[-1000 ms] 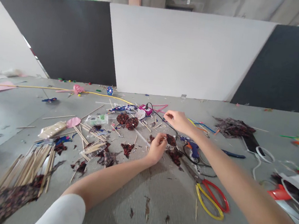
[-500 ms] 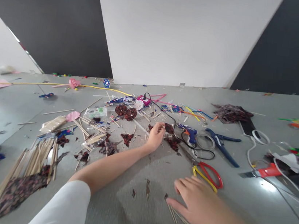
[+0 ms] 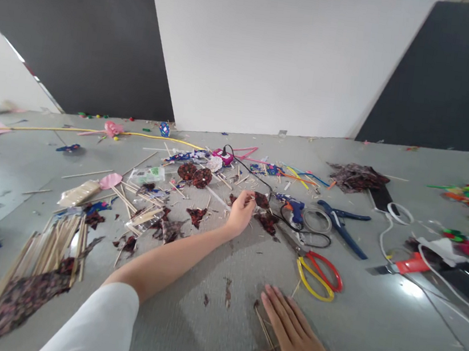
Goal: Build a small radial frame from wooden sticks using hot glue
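Note:
My left hand (image 3: 241, 214) reaches to the middle of the grey surface, its fingers pinched together beside dark red patterned fabric scraps (image 3: 267, 222). What lies between the fingertips is too hidden to name. Palm down, my right hand (image 3: 299, 339) lies flat at the lower right with its fingers stretched out. Thin wooden sticks (image 3: 264, 324) show along its left edge and partly under it. Scissors with one red and one yellow handle (image 3: 316, 278) rest above the right hand. A blue glue gun (image 3: 295, 206) is just right of my left hand.
Blue-handled cutters (image 3: 343, 230) lie beside a roll of clear tape (image 3: 317, 220). At the right are a red-handled tool (image 3: 413, 264) and white cables. Bundled wooden sticks (image 3: 47, 249) and patterned fabric (image 3: 28, 301) lie at the left. A white panel (image 3: 275, 60) stands behind.
My right hand has come down and left, turning from a loose curl to flat on the sticks, uncovering the scissor handles. My left hand stays at the fabric scraps.

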Demonstrator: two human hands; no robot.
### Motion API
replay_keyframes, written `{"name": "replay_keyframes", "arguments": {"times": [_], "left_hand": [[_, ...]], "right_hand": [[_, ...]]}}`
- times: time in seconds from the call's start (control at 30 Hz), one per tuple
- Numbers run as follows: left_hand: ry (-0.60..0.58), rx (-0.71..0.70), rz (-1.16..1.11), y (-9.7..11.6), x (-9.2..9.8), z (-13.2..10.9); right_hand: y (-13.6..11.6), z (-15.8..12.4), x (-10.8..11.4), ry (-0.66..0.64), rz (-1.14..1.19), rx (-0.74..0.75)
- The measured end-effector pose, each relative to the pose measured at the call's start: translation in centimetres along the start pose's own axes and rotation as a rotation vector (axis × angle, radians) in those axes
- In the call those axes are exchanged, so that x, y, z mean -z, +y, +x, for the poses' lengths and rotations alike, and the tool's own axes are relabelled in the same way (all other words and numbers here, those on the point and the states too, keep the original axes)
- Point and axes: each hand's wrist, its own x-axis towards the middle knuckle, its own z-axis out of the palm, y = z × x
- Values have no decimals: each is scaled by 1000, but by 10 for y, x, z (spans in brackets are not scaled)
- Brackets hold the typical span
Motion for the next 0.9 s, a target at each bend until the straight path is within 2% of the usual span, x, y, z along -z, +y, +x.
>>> {"name": "replay_keyframes", "arguments": {"times": [0.1, 0.27, 0.5, 0.73, 0.9], "left_hand": [[16, 0, 14, 0, 0, 0], [52, -4, 29, 0, -1, 1], [60, 13, -86, 2, 0, 1], [92, 14, -63, 4, 0, 1], [87, 15, -81, 4, -1, 1]], "right_hand": [[5, 15, -6, -35, -20, 66], [8, 46, -4, -70, -38, 179], [23, 85, -12, -75, 3, 262], [39, 117, -14, -61, 89, 323], [47, 134, -16, -92, 63, 368]]}}
